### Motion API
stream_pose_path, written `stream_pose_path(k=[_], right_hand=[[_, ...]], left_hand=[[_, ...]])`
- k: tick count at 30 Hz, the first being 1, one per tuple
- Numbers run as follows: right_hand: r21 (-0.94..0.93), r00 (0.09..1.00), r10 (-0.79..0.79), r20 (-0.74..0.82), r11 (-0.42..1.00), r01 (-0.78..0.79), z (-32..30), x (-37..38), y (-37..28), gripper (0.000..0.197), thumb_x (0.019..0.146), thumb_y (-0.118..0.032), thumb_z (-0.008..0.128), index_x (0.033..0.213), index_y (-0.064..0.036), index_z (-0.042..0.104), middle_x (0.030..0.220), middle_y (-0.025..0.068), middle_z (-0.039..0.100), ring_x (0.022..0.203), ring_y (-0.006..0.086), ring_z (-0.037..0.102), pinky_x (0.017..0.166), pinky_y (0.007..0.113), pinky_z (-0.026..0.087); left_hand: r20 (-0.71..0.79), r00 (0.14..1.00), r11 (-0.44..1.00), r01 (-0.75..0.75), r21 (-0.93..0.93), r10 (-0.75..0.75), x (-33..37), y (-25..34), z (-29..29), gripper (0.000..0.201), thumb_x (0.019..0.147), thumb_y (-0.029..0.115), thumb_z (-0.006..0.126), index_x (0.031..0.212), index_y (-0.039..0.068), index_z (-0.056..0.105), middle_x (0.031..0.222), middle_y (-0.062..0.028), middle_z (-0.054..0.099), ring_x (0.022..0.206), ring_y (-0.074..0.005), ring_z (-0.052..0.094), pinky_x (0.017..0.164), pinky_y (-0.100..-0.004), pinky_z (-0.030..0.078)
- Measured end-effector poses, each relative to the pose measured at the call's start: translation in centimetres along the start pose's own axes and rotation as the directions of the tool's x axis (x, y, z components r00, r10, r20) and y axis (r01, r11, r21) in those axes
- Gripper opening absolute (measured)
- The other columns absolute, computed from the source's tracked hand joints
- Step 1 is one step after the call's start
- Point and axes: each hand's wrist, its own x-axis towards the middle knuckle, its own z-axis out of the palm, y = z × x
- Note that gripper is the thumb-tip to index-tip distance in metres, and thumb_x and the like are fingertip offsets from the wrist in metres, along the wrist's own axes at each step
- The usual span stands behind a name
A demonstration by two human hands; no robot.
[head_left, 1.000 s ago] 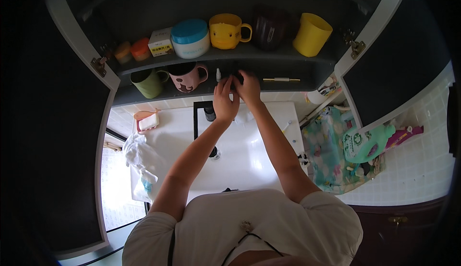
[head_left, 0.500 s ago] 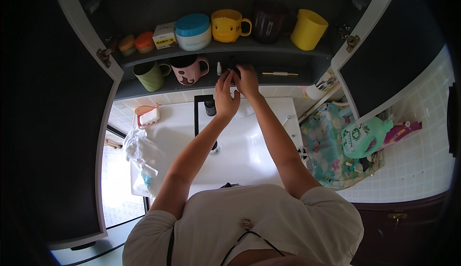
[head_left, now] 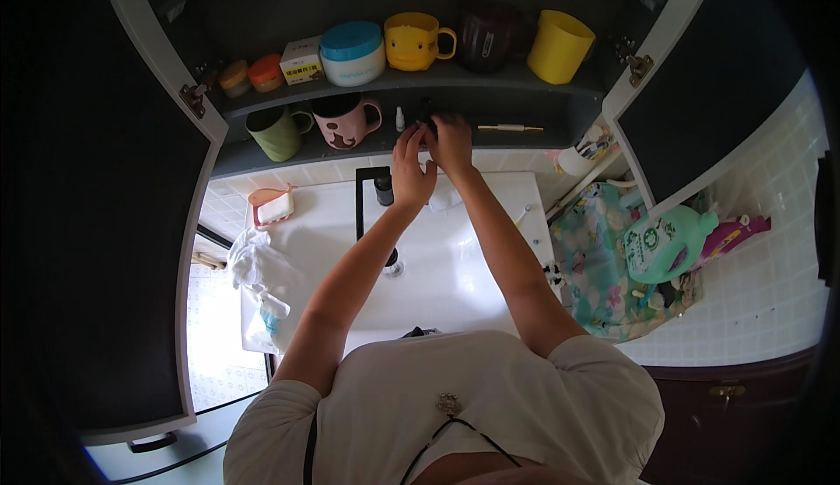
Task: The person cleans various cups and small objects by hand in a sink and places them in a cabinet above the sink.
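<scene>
Both my hands meet at the front of the cabinet's lower shelf. My right hand [head_left: 451, 142] is curled round a small dark object [head_left: 426, 107], mostly hidden by the fingers and hard to tell from the dark shelf. My left hand [head_left: 411, 170] lies against it from the left, fingers stretched out and fingertips at the same spot, thumb apart. Just left of the fingertips stands a small white bottle [head_left: 400, 118]. Further left are a pink mug [head_left: 343, 123] and a green mug [head_left: 278, 132]. A thin gold-and-white stick [head_left: 510, 127] lies to the right.
Above, a shelf holds a blue-lidded tub [head_left: 353, 52], a yellow mug [head_left: 413, 43] and a yellow cup [head_left: 560, 46]. Open cabinet doors flank me. Below are a white sink [head_left: 446, 301], a black faucet [head_left: 360, 209] and a soap dish [head_left: 262, 196]. A green jug [head_left: 662, 244] stands right.
The whole view has shifted slightly, with the shelves a little higher in the picture. My hands stay together at the same place on the lower shelf.
</scene>
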Motion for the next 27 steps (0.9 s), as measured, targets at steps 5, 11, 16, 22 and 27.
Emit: stream_pose_path(k=[5,11,16,22,27], right_hand=[[0.068,0.997,0.040,-0.072,0.997,-0.036,-0.1,0.1,-0.2,0.028,0.078,-0.027,0.058,0.091,-0.0020,0.061,0.088,0.0163,0.061,0.085,0.0357,0.055,0.076,0.043,0.043],[0.462,0.973,0.202,-0.113,0.878,-0.128,0.0,1.1,-0.3,0.040,0.080,-0.032,0.060,0.103,-0.0005,0.055,0.090,0.0186,0.061,0.083,0.0357,0.058,0.070,0.039,0.046],[0.481,0.971,0.238,0.035,0.847,-0.225,0.5,1.4,0.0,0.039,0.082,-0.029,0.059,0.106,-0.0007,0.048,0.090,0.0197,0.060,0.083,0.0347,0.059,0.070,0.038,0.046],[0.725,0.966,0.248,-0.070,0.678,-0.121,-1.8,-3.7,-2.7,0.029,0.091,-0.013,0.046,0.117,-0.0042,0.036,0.086,0.0096,0.055,0.075,0.0187,0.055,0.069,0.028,0.043],[0.813,0.902,0.359,0.240,0.434,-0.389,-3.9,-11.1,-3.4,0.028,0.092,-0.020,0.044,0.115,-0.0045,0.041,0.079,0.0015,0.050,0.064,0.0074,0.044,0.058,0.021,0.037]], left_hand=[[0.003,1.000,1.000,-0.008,0.017,0.008,-0.1,-0.1,-0.1,0.060,0.062,-0.005,0.054,0.121,0.008,0.044,0.123,-0.0142,0.042,0.102,-0.0309,0.049,0.083,-0.0367,0.043],[0.001,0.998,0.996,0.066,-0.065,-0.067,-0.1,0.5,-0.2,0.063,0.064,-0.004,0.053,0.124,0.009,0.039,0.122,-0.0135,0.042,0.092,-0.0263,0.052,0.076,-0.0348,0.044],[-0.027,0.999,0.997,0.039,-0.066,-0.041,-0.2,0.9,-0.2,0.061,0.065,-0.004,0.052,0.123,0.007,0.039,0.121,-0.0126,0.042,0.090,-0.0227,0.052,0.064,-0.0294,0.046],[-0.103,0.985,0.978,0.119,-0.171,-0.137,-2.4,1.3,-1.8,0.054,0.066,-0.008,0.050,0.117,0.004,0.042,0.114,-0.0107,0.047,0.089,-0.0203,0.052,0.062,-0.0271,0.047],[-0.017,0.989,0.961,0.138,-0.240,-0.146,-7.8,1.7,-1.4,0.047,0.067,-0.008,0.049,0.113,0.004,0.046,0.109,-0.0103,0.048,0.088,-0.0194,0.053,0.063,-0.0258,0.047]])
